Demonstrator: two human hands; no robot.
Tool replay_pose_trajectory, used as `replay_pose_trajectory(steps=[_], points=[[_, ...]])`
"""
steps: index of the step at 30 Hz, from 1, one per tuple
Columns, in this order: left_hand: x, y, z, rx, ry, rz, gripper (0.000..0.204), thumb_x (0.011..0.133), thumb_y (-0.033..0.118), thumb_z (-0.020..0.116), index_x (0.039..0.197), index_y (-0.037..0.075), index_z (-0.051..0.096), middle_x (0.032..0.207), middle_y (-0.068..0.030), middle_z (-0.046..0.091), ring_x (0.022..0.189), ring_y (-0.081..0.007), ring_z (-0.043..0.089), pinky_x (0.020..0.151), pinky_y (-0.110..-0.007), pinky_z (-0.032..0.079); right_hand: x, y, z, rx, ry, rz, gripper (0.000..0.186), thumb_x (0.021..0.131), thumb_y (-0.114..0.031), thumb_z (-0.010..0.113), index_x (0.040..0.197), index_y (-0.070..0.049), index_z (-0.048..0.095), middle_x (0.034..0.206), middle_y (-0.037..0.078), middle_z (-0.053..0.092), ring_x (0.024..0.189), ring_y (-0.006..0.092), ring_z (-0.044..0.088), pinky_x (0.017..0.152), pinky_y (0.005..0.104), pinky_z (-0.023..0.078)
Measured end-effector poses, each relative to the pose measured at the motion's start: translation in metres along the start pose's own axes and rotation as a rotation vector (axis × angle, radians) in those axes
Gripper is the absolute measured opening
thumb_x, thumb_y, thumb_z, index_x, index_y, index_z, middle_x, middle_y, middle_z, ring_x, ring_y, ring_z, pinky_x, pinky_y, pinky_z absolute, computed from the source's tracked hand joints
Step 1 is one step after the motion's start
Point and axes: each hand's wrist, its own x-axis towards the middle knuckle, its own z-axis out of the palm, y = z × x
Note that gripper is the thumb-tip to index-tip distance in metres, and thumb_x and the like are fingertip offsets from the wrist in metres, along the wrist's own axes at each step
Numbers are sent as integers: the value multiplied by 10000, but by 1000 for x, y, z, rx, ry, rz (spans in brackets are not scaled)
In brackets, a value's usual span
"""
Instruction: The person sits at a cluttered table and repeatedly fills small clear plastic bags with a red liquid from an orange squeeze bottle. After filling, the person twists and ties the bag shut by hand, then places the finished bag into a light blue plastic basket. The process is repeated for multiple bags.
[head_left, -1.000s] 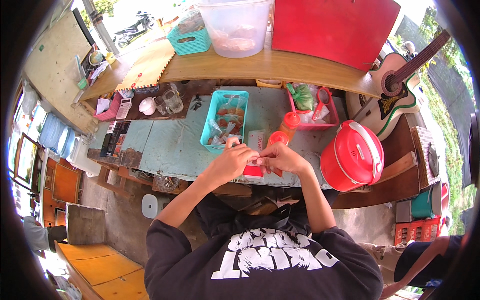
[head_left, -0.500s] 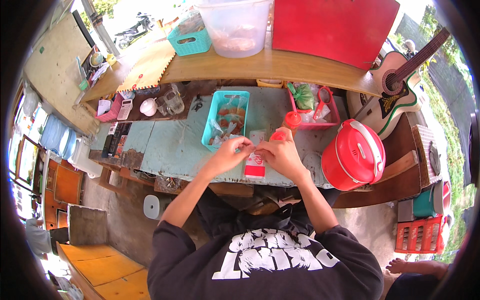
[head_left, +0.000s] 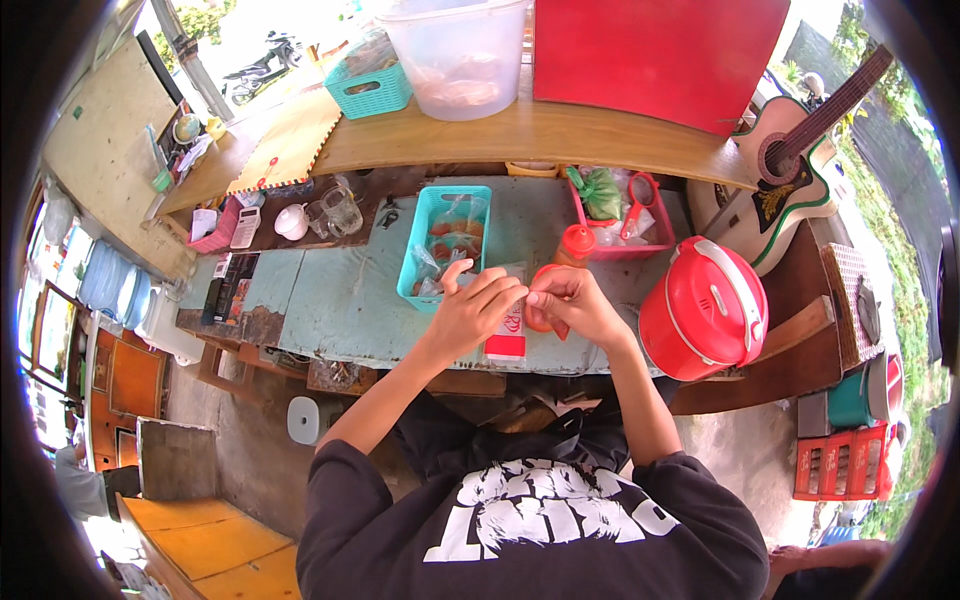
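Observation:
My left hand (head_left: 472, 312) and my right hand (head_left: 578, 306) meet fingertip to fingertip above the table's front part. Thumb and index are pinched on each, and whatever lies between them is too small to make out. Some left fingers are curled loosely upward. Below them lies a red and white packet (head_left: 506, 347), partly covered. An orange squeeze bottle (head_left: 577, 243) with a red lid stands just beyond my right hand. Another red-orange piece (head_left: 536, 320) shows under the right fingers, mostly hidden. Left of the hands is a turquoise basket (head_left: 409, 270) holding plastic-bagged food.
A red lidded container with a white handle (head_left: 705, 310) stands at the right table edge. Behind sits a pink basket (head_left: 640, 252) with a green bag and red scissors. Glass mugs (head_left: 342, 212) are at the left rear. A wooden shelf (head_left: 440, 146) crosses the back; a guitar (head_left: 800, 170) leans right.
My hands have shifted slightly, and the left fingers have fanned upward while both fingertips stay together. The whole view has moved a little. The red-orange piece under the right hand shows lower.

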Motion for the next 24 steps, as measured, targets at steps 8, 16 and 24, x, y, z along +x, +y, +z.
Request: replay_pose_trajectory(steps=[8,16,24], points=[[7,8,-13,-345,-130,-298,39,914,132,655,909,93,652,794,37,595,808,-146,565,952,-410,304,-1,-6,3,-722,159,-301,95,873,-148,758,884,-66,711,728,26,673,641,153,618,918,374,423],[-6,-4,-28,-1535,-336,-1145,206,1011,265,591,979,74,663,892,30,607,880,-88,543,836,-285,385,2,-5,30,-970,220,-641,109,839,-122,742,945,-137,724,682,7,681,650,159,633,1083,453,317],[-17,5,-49,-123,-45,-187,295,800,150,747,1078,209,670,1145,31,631,1133,-163,572,1074,-453,234,3,12,50,-492,201,-267,94,906,-6,655,977,-47,703,789,50,713,736,120,669,934,386,448]])
